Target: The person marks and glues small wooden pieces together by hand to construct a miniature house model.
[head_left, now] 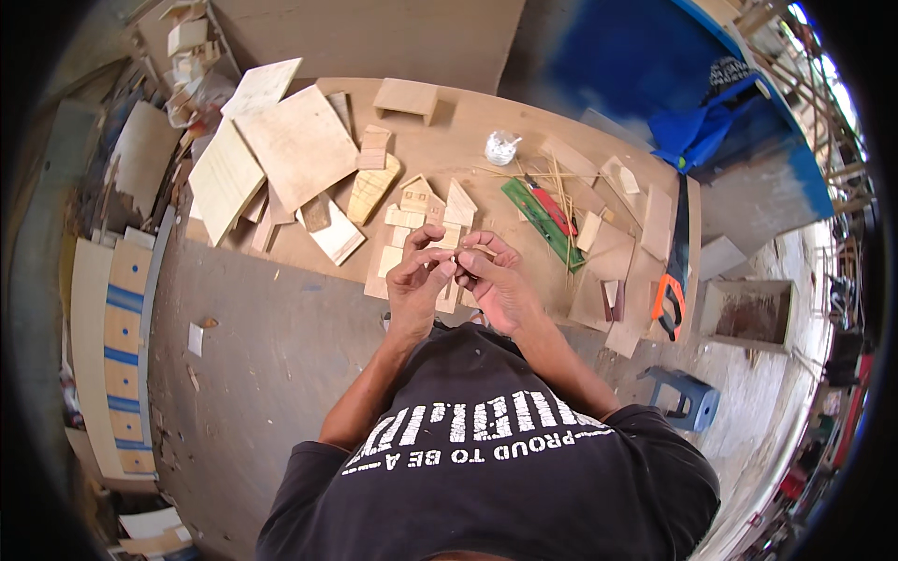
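Both hands meet over the near edge of the wooden table. My left hand [418,280] is closed in a pinch, thumb against fingertips. Touching it at the fingertips, my right hand [494,280] pinches too. Something tiny sits between the fingers; its kind is too small to make out. Just beyond and beneath the hands lies a small wooden house model [420,197], with windows cut in its front and a pointed wooden piece [459,202] at its right. My hands hide part of the model.
Right of the hands lie a green ruler-like strip [529,217], a red cutter [554,208] and thin sticks. A tub of white bits [501,147] stands farther back. Wooden boards [297,148] pile up at left. An orange-handled saw [668,307] lies near the right edge; a blue stool [687,397] stands below.
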`<state>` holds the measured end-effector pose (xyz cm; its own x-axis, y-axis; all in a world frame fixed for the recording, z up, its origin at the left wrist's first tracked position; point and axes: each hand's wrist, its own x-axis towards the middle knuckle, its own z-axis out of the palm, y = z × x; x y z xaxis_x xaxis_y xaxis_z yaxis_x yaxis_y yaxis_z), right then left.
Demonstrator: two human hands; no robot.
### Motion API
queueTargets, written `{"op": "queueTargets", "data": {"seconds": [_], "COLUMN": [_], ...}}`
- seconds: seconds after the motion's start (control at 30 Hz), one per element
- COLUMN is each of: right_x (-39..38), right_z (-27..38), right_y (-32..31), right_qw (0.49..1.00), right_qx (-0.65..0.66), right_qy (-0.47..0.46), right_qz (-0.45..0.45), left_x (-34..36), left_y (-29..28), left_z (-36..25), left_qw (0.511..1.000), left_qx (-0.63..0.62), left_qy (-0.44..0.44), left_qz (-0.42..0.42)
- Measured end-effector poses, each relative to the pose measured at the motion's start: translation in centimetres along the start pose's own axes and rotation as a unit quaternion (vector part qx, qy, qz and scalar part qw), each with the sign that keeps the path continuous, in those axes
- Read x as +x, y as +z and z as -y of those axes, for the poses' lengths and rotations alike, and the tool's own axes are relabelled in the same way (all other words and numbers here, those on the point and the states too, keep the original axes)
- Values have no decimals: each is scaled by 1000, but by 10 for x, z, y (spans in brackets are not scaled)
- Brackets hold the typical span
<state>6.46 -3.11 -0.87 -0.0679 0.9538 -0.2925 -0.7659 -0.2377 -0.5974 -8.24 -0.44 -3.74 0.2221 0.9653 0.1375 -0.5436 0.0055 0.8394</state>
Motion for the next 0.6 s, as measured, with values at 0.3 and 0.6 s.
{"op": "queueTargets", "data": {"seconds": [0.3,0.6], "right_x": [-32,-59], "right_z": [-35,-93], "right_y": [14,25], "right_qw": [989,967], "right_qx": [-50,43], "right_qy": [-70,-95], "right_qz": [-118,-233], "left_x": [-14,-40], "left_y": [-28,-61], "left_z": [5,-1], "left_qw": [996,985], "left_qx": [78,53], "left_qy": [-14,-128], "left_qz": [47,104]}}
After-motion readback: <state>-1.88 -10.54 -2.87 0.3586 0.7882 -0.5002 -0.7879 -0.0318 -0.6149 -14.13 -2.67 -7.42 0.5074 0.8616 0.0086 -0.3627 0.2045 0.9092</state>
